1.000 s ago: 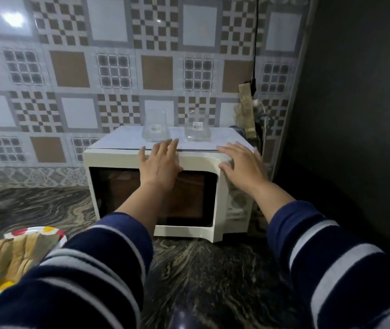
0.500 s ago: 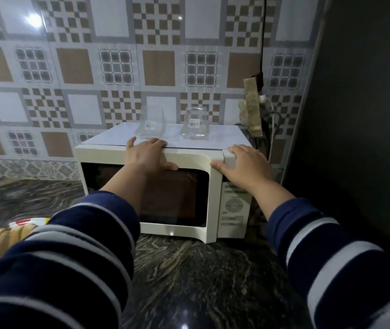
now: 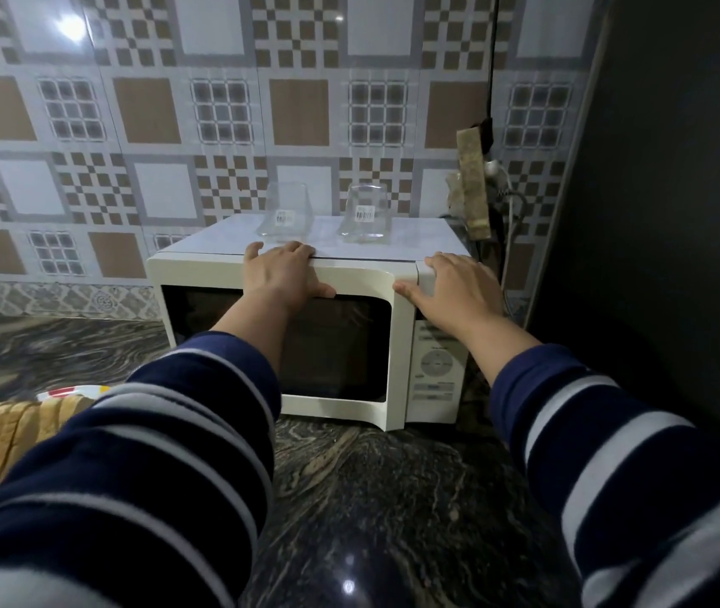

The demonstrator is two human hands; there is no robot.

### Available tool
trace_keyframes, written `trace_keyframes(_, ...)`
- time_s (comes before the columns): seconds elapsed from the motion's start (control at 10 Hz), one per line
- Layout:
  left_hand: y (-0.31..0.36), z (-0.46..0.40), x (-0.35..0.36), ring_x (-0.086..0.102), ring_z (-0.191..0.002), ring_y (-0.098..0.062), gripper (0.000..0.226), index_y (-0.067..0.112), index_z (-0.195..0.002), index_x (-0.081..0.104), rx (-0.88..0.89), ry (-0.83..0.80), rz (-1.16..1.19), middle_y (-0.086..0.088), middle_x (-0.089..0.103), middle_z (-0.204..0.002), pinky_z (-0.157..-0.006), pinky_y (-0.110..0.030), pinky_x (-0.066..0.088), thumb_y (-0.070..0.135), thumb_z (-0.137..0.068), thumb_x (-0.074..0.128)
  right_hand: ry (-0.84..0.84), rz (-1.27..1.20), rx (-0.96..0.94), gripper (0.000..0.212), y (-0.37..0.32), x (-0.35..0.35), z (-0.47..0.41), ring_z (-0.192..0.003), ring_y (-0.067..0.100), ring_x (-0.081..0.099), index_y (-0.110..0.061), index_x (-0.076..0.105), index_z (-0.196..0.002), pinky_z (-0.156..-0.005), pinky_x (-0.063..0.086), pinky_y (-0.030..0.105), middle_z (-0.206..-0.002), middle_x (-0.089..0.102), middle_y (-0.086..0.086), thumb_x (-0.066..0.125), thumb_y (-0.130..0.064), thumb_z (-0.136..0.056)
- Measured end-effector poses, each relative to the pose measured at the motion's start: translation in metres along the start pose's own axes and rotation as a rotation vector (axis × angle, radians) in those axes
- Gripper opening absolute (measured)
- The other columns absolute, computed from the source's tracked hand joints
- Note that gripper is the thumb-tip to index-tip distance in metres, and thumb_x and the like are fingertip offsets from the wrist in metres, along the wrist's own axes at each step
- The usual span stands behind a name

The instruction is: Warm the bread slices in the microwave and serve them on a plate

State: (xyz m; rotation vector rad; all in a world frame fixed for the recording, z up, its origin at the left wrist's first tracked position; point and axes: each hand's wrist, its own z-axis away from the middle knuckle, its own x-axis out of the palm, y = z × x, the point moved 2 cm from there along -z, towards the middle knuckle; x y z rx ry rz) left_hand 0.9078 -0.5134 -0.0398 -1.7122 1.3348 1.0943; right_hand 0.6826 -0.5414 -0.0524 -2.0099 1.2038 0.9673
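A cream microwave [image 3: 349,280] stands on the dark marble counter against the tiled wall, its dark-windowed door looking shut. My left hand [image 3: 281,274] curls over the top edge of the door, fingers on top and thumb on the front. Fingers apart, my right hand [image 3: 454,291] lies flat on the top right corner above the control panel [image 3: 437,366], its thumb at the door seam. Several bread slices [image 3: 25,427] lie on a colourful plate [image 3: 69,391] at the left edge, partly hidden by my left sleeve.
Two clear glass containers [image 3: 286,215] [image 3: 365,212] with labels stand on top of the microwave. A black cable [image 3: 492,59] and a plug hang on the wall to its right. A dark wall [image 3: 678,212] closes off the right side. Marble counter [image 3: 371,498] stretches in front.
My left hand has moved from the door's front up onto its top edge. My right hand has slid onto the corner above the control panel. The door, slightly ajar before, now looks shut.
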Motion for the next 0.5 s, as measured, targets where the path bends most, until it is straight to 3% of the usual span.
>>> trace_keyframes(0.1, 0.004, 0.001, 0.001, 0.045, -0.132, -0.018, 0.066, 0.025, -0.143, 0.039, -0.032, 0.043, 0.005, 0.003, 0.044, -0.146, -0.117, -0.043, 0.013, 0.06, -0.088, 0.049, 0.028, 0.019, 0.034, 0.063, -0.002, -0.001, 0.0, -0.117, 0.023, 0.055, -0.012, 0.058, -0.124, -0.096, 0.04, 0.036, -0.124, 0.063, 0.004, 0.046, -0.063, -0.089)
trace_keyframes(0.3, 0.005, 0.007, 0.006, 0.031, -0.142, -0.017, 0.066, 0.022, -0.147, 0.032, -0.029, 0.019, 0.034, 0.002, 0.036, -0.152, -0.119, -0.046, 0.002, 0.057, -0.093, 0.044, -0.048, 0.015, 0.047, 0.063, -0.006, 0.001, 0.001, -0.127, 0.023, 0.047, -0.011, 0.051, -0.131, -0.111, 0.029, 0.043, -0.133, 0.056, 0.005, 0.042, -0.059, -0.093)
trace_keyframes(0.4, 0.003, 0.012, 0.001, 0.014, -0.148, -0.017, 0.073, 0.016, -0.151, 0.021, 0.016, -0.045, 0.058, -0.001, 0.022, -0.159, -0.119, -0.051, -0.003, 0.054, -0.093, 0.045, -0.208, 0.1, 0.078, 0.075, -0.011, -0.006, 0.001, -0.146, 0.024, 0.021, -0.013, 0.029, -0.149, -0.118, 0.012, 0.049, -0.156, 0.028, 0.01, 0.035, -0.062, -0.094)
trace_keyframes(0.5, -0.001, 0.044, 0.004, 0.002, -0.149, -0.016, 0.073, 0.016, -0.153, 0.009, 0.035, 0.082, 0.11, 0.001, 0.008, -0.162, -0.119, -0.05, -0.002, 0.048, -0.096, 0.042, -0.184, 0.085, 0.069, 0.075, -0.026, -0.013, 0.032, -0.15, 0.023, -0.006, -0.023, 0.004, -0.155, -0.12, 0.0, 0.051, -0.163, -0.002, 0.008, 0.035, -0.057, -0.096)
